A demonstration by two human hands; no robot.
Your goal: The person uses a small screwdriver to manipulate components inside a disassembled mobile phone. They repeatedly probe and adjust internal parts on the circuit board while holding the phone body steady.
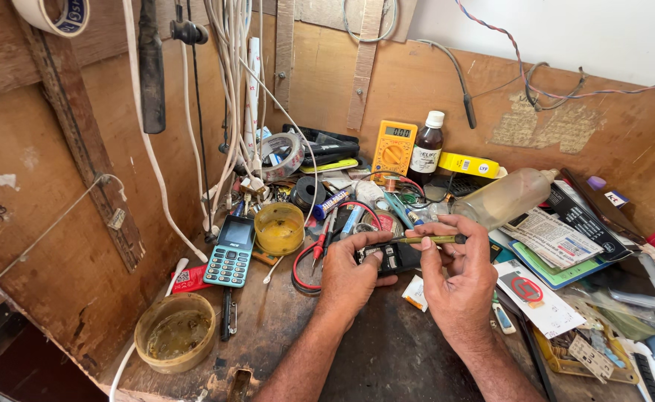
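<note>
Left hand [348, 277]: yours, clasped over the near end of a small dark phone [388, 257], pinning it to the counter [387, 350].
Right hand [458, 279]: yours, pinching a slim yellow-green tool [430, 240] by thumb and fingertips; the tool lies level, its tip toward the phone's top edge.
Phone: lies flat between your hands, back open, with metal parts showing inside; the far half is hidden by your left fingers.
Progress: judged as mid-way; the shell looks opened and the inside is being worked on; nothing shows it closed up again, and no removed cover can be picked out with certainty.
Near left: red probe leads [307, 269] looped just beside your left wrist; teal keypad phone [231, 253] upright against the wall; yellow tub [279, 228] beside it.
Far left: brown bowl [176, 332] at the counter's edge.
Behind: yellow multimeter [393, 151], dark bottle [426, 149], tape roll [281, 155].
Right: clear plastic bottle [502, 197] on its side, papers [551, 238], card with a red mark [532, 292].
</note>
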